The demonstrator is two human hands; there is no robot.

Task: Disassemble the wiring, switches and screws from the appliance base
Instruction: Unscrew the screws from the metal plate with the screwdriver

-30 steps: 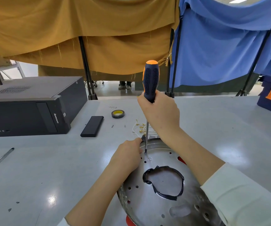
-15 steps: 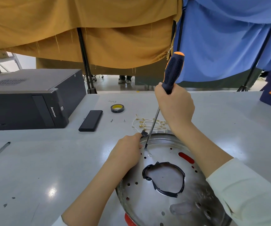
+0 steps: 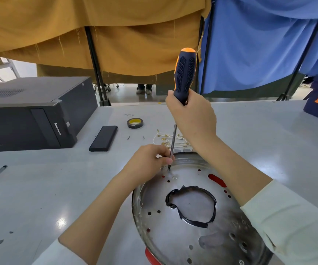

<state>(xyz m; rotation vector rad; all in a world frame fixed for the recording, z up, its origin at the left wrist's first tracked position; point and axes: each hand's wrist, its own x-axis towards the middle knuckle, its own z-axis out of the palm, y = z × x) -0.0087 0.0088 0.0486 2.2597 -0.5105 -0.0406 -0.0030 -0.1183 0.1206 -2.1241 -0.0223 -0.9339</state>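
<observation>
Since the base [image 3: 192, 226] is stiff, slick metal, we brace its 11 o'clock rim with curled left hand [image 3: 146, 163], perhaps pinching something; right hand [image 3: 192, 117] grips the screwdriver [image 3: 183, 77].

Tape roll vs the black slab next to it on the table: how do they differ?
Shape: the tape roll is a ring with an open centre; the black slab is a long flat rectangle.
Colour: the tape roll is dark outside with a yellow inner core; the black slab is plain black all over.
Size: the tape roll has the smaller footprint; the black slab is clearly longer.
Shared: both lie flat on the grey table, untouched by either hand.
</observation>
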